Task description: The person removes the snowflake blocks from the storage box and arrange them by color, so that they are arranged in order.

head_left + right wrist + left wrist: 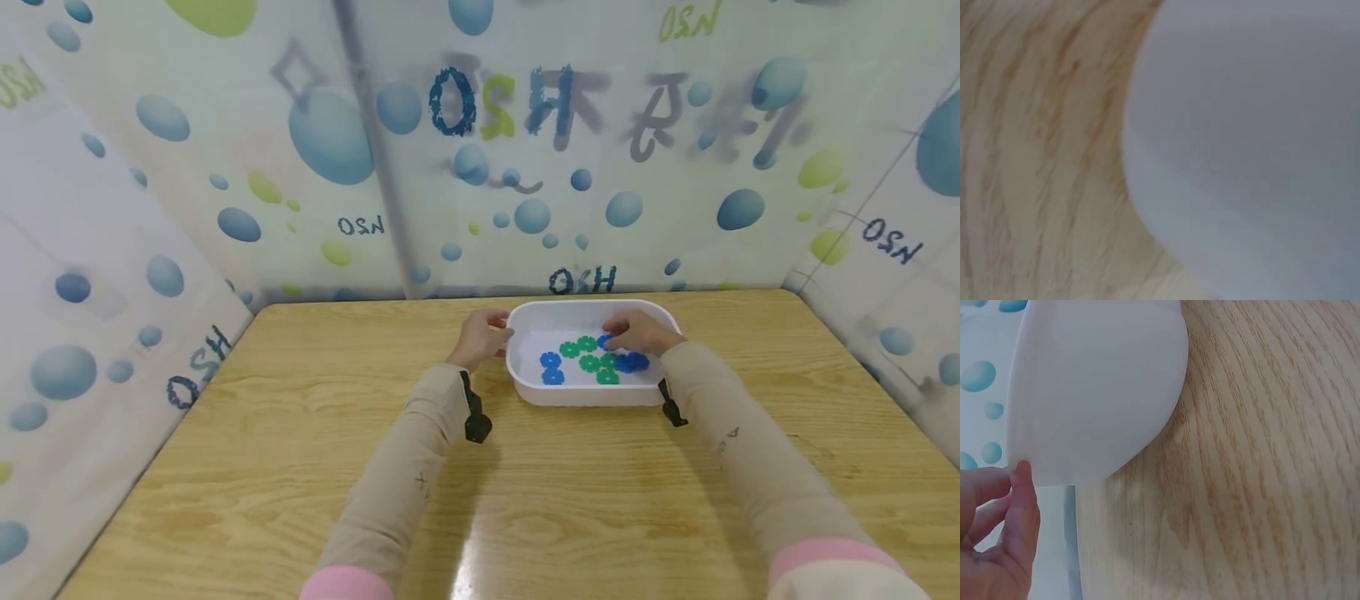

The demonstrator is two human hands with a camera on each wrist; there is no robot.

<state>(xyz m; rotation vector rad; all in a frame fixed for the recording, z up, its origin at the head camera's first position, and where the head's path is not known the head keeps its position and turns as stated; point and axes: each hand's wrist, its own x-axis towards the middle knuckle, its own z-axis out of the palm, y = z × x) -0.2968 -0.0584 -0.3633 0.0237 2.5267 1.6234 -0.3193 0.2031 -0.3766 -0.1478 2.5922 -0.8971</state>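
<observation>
A white plastic tub [585, 396] with rounded corners stands on the table. My left hand [482, 337] pinches its left end at the rim; in the left wrist view the fingertips [1022, 472] meet the tub's edge. My right hand [643, 332] reaches in over the right end, fingers bent down around a blue flower-shaped piece [603, 342]. Green flower-shaped pieces [589, 363] lie about the middle of the tub, a blue pair [552, 368] sits to the left, and more blue pieces [632, 362] are below the right hand. The right wrist view shows only the blurred tub wall [1241, 156].
The wooden table [300, 467] runs back to a wall sheet [465, 225] printed with blue and green bubbles, right behind the tub. Side walls rise at left and right. Black straps [477, 421] hang from both wrists beside the tub.
</observation>
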